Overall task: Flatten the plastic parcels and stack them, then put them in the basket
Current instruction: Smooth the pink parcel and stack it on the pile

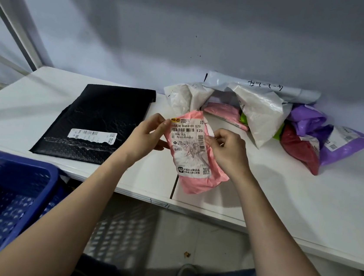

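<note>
While raised just above the white desk [283, 194], the crumpled pink plastic parcel with its white label [193, 155] sits between both hands, left hand [147, 138] pinching its upper left edge, right hand [227, 152] gripping its right side.

my white table [283, 194] carries a flat black bubble mailer [96, 123] and a heap of crumpled plastic parcels [269, 120].

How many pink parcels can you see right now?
2. One pink parcel is held in both hands, left hand and right hand, over the table. A second pink parcel lies in the pile behind. More may be hidden underneath.
</note>
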{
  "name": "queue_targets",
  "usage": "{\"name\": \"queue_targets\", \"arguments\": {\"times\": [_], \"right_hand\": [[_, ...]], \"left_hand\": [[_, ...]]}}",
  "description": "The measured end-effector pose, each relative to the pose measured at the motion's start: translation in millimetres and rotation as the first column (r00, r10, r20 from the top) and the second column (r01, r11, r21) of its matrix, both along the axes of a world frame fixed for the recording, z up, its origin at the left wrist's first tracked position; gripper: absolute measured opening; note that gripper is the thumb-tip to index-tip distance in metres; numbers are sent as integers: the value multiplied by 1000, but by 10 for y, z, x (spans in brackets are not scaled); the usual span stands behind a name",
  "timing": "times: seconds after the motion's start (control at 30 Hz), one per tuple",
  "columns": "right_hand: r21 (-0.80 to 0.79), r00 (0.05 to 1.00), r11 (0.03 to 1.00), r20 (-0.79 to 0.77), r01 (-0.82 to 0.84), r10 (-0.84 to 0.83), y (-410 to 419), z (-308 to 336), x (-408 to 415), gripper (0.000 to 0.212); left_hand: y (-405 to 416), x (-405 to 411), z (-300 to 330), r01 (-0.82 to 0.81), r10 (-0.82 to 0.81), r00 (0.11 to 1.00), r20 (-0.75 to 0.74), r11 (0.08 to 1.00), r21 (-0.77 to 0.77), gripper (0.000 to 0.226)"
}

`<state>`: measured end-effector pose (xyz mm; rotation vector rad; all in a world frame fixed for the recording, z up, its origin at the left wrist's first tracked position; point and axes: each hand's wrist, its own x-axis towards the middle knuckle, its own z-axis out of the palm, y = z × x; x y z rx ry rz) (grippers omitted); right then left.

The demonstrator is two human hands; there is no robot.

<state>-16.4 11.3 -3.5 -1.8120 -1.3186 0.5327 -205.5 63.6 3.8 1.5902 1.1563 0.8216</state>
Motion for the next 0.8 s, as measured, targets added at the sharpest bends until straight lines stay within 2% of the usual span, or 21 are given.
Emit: {"name": "queue_targets", "arguments": {"times": [0.07,0.13,0.23,0.27,0.33,0.4,0.5,0.57,0.8], "right_hand": [[5,1000,1000,2,6,-6,5,12,-23,18],[12,1000,1000,7,13,-13,6,8,-47,19],[31,999,999,-23,44,-43,17,-13,-33,21],[35,998,998,-39,54,-53,22,-18,-21,21],[37,996,997,-60,61,-59,27,-26,-15,21],[39,997,997,-56,59,-57,21,-27,-31,20],[42,997,996,-41,75,-73,27,-42,-50,22],[39,995,996,-56,85,-83,33,-45,-55,24],[-1,994,994,-31,106,-106,42,-17,-104,21]], "left_hand": [[28,6,-26,-59,60,998,-13,997,48,23],[30,28,-17,-132,130,989,76,991,32,20],[11,33,23,-124,172,966,194,964,-234,33],[-2,26,32,-73,139,973,182,942,-328,41],[-33,33,10,24,32,991,133,917,-398,46],[-52,80,-17,24,25,991,129,931,-365,38],[-10,133,-49,-101,152,977,147,947,-306,25],[32,130,-81,-174,212,968,131,952,-254,24],[48,171,-166,-343,340,939,41,933,111,27]]}}
